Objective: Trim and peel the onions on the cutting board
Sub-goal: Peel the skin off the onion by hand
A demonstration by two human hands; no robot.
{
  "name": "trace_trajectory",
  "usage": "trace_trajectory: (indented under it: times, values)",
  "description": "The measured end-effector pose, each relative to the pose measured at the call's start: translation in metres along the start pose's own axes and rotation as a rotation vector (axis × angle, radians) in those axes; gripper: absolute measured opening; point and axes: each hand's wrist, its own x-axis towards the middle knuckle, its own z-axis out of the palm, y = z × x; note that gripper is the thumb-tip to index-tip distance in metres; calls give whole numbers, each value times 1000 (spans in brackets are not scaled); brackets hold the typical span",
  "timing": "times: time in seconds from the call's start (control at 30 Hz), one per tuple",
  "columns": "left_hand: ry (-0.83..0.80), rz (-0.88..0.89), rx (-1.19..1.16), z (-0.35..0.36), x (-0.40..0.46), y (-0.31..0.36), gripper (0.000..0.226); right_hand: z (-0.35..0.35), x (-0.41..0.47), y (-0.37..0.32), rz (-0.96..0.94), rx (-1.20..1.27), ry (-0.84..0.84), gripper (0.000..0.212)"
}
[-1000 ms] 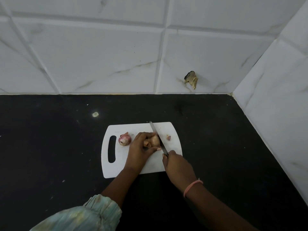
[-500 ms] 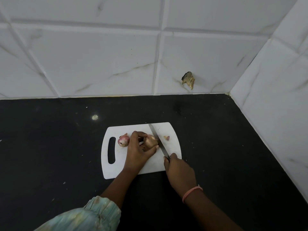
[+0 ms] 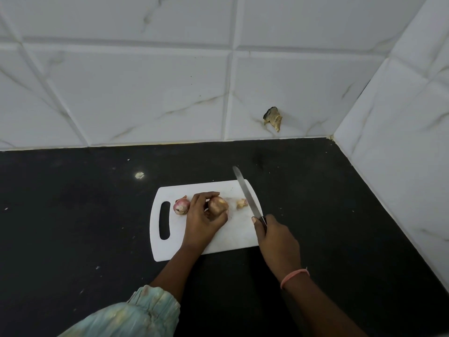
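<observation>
My left hand (image 3: 202, 221) grips the brown onion (image 3: 218, 205); right hand (image 3: 277, 235) clasps the knife (image 3: 247, 194). Fingertips tucked clear, I should slice straight down.

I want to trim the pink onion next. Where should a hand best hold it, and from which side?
Probably across its round middle, from above and the board's handle side. The pink onion lies free on the board, its tip pointing away; the left hand crowds its other side.
</observation>
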Motion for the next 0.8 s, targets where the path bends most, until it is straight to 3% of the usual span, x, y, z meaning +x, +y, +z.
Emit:
trace_trajectory:
  times: [0.23, 0.37, 0.47, 0.53, 0.63, 0.7, 0.8]
  values:
    - [-26, -69, -41, 0, -1, 4, 54, 0, 10, 43, 145, 36, 147, 35]
    - [-36, -101, -69, 0, 0, 4, 62, 11, 6, 57, 141, -76, 146, 38]
    - [-39, -134, -123, 1, -1, 6, 53, 7, 8, 47, 126, -165, 195, 40]
    - [-50, -135, -109, 2, 0, 5, 46, 4, 11, 31, 18, -57, 229, 35]
    - [-31, -91, -45, 3, 1, 3, 38, 8, 15, -2, -197, 309, 155, 25]
    - [-43, -67, -46, 4, 1, 2, 36, 13, 16, -25, -196, 530, 64, 26]
    - [-90, 2, -24, 7, 0, 5, 32, 21, 22, -44, -215, 554, 26, 24]
